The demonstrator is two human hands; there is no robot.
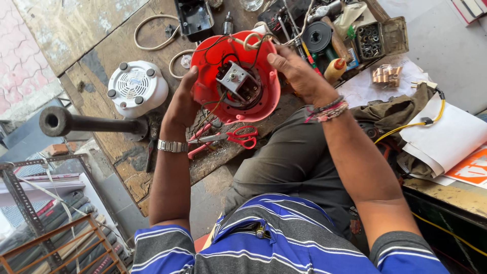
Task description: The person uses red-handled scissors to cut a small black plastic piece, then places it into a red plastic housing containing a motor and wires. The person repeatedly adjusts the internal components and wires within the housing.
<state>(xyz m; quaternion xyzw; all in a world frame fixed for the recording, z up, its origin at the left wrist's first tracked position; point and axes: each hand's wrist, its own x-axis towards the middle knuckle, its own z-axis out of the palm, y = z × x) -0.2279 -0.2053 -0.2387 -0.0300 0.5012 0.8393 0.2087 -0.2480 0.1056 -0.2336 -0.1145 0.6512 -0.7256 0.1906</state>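
The red plastic housing [236, 76] sits in the upper middle of the frame, held up off the table [101, 45] with its open underside turned toward the person's face. Inside it a small grey switch block [234, 80] stands a little tilted, with black and red wires looping up to the rim, where a cream cord [251, 41] crosses the top edge.

The housing is pinched between both hands, one on each flank. The left hand [181, 104], with a metal watch at the wrist, cups the lower left wall, thumb hooked over the rim and fingers hidden behind. The right hand [299, 76], with threads and a bracelet at the wrist, grips the upper right rim, thumb pressing inward toward the switch block. Of the two, the right thumb lies nearer the block, just up and right of it; the left hand stays at the outer wall.

Below the housing, red-handled scissors [238, 137] and pink-handled pliers [200, 144] lie on the table's edge. To the left stands a white round base [137, 87] upside down, feet up, and a dark metal pipe [86, 123] juts toward the left of the frame. In the upper right are a tin of small metal parts [373, 40] and a yellow bottle [336, 68].
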